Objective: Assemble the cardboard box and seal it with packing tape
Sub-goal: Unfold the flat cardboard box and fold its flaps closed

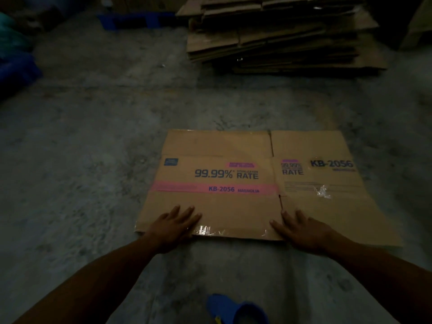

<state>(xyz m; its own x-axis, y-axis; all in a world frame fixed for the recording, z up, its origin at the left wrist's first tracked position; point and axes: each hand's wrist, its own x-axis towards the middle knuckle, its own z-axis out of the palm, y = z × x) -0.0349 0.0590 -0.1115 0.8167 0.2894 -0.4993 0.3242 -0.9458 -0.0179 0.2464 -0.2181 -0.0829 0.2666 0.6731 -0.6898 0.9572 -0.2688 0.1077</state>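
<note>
A flattened brown cardboard box (252,146) lies on the concrete floor, printed "99.99% RATE" and "KB-2056" with a pink band. Old clear tape shines along its near edge and on the right panel. My left hand (174,224) lies flat on the near left flap, fingers straight. My right hand (301,228) rests with spread fingers on the near edge by the slit between two flaps. No packing tape roll is in view.
A tall stack of flattened cardboard (280,36) sits at the back right. A blue pallet (138,19) lies at the back, dark blue bags (16,71) at the left. A blue shoe (236,309) shows at the bottom.
</note>
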